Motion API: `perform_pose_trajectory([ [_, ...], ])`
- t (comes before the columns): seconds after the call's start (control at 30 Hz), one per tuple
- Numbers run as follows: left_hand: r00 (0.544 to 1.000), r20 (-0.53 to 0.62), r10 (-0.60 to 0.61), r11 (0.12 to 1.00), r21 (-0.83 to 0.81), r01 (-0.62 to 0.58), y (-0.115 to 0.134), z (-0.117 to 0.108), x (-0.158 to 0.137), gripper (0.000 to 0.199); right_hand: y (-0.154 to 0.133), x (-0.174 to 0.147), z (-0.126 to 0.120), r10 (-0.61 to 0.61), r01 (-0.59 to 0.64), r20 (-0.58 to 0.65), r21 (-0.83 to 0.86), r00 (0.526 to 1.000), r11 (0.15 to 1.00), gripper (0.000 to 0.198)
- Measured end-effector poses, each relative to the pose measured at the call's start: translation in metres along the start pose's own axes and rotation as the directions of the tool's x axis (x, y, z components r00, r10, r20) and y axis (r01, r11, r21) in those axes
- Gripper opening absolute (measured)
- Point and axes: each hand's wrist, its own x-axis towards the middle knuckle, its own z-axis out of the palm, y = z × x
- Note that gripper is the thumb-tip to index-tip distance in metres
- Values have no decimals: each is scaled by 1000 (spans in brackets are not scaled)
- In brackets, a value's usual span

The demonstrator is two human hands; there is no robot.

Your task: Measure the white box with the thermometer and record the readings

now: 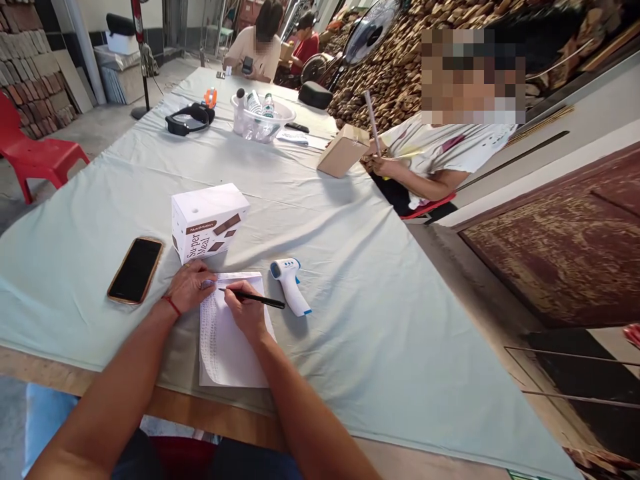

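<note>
Long table (350, 220) under a pale green cloth, standing on a concrete floor (100, 127). Red plastic chair (30, 153) beside a brick wall (25, 60) at left; stacked firewood (400, 67) behind.

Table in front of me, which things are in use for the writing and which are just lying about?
In use: pen in right hand; paper sheet under left hand.

Lying about: phone, white box, thermometer, headphones, bottle tub.

Looks like an open workshop yard: stacked firewood (400, 73) behind the long cloth-covered table (350, 280), brick pile (30, 60) at the far left corner
</note>
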Motion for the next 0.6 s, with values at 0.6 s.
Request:
perform_pose_trajectory([
  [0.6,998,62,13,982,187,-25,3,-1,-1,14,3,1,-2,-93,97,35,-108,995,989,19],
])
